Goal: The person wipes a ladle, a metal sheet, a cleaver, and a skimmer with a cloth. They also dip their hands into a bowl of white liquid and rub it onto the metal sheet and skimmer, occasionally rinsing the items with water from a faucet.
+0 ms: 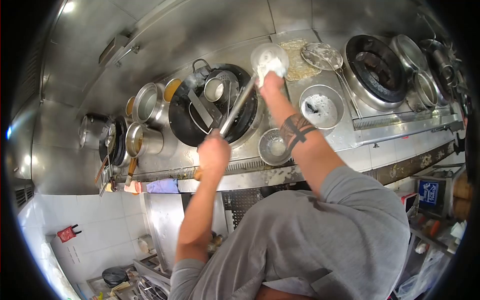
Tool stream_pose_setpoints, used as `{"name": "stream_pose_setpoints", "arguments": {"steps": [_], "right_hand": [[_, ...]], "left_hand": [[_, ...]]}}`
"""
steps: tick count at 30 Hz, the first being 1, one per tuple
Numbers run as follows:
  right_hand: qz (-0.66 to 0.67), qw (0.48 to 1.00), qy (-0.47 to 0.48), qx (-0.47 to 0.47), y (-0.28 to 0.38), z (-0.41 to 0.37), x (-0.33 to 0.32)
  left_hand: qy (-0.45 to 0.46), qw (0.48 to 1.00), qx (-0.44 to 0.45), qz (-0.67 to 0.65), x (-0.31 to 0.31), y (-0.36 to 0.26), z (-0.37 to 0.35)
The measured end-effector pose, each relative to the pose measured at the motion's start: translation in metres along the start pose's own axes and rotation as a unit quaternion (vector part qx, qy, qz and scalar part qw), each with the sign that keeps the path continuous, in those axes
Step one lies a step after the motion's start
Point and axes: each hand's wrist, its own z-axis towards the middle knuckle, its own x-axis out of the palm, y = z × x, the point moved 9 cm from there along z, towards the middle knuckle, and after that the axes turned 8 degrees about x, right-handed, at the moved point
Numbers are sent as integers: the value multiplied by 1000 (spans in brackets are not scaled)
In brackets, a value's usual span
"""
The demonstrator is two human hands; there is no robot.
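Note:
My left hand is closed around the long metal handle of a utensil. The handle slants up to a round, shallow head, which may be a ladle or skimmer. A white cloth is bunched in my right hand, pressed against that round head. Beneath the handle sits a black wok containing a small metal pot, a perforated strainer and a flat rectangular metal tool. Nearest my right forearm are a small metal bowl and a pot of foamy whitish liquid.
Several metal pots stand left of the wok. A wire skimmer lies on the back counter, its handle pointing forward. Another dark wok is at right. A purple cloth lies along the front edge.

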Motion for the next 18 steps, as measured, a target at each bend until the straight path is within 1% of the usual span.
{"name": "stream_pose_setpoints", "arguments": {"steps": [2,3,4,5,6,7,8,9,10,11,12,13,14,15,16,17,18], "right_hand": [[83,989,12,121,-35,-6,-6],[86,989,10,119,-38,-9,-17],[4,995,41,92,-35,-12,-18],[-80,992,74,63,-31,-12,-14],[-81,992,72,64,-30,-1,-23],[-223,974,28,-18,-11,13,-40],[-357,928,-13,-102,11,21,-45],[-359,928,-10,-102,23,21,-44],[-502,845,-41,-181,49,12,-33],[-628,731,-72,-256,72,2,-20],[-630,730,-72,-257,88,6,-17],[-708,621,23,-335,94,0,14],[-763,494,117,-401,86,-11,35],[-763,495,115,-400,96,-22,43],[-824,357,215,-383,77,-46,58],[-858,207,309,-354,50,-63,59],[-858,207,309,-353,41,-68,62]], "left_hand": [[112,991,-59,-51,31,-20,-6],[132,984,-80,-92,38,-21,-11],[133,984,-76,-91,43,-18,-14],[138,981,-69,-117,53,-13,-18],[146,977,-65,-144,59,-8,-23],[163,974,-67,-143,58,-5,-26],[161,974,-69,-144,50,-4,-27],[167,979,-59,-103,40,-4,-29],[173,982,-50,-62,34,-3,-31],[173,982,-51,-64,32,5,-31],[158,987,-32,-25,25,17,-30],[144,989,-12,15,17,28,-27],[134,988,32,76,5,35,-26],[113,986,56,108,-10,40,-24],[93,983,80,140,-22,41,-24],[94,982,80,140,-28,42,-21],[73,980,110,148,-36,37,-15]]}}
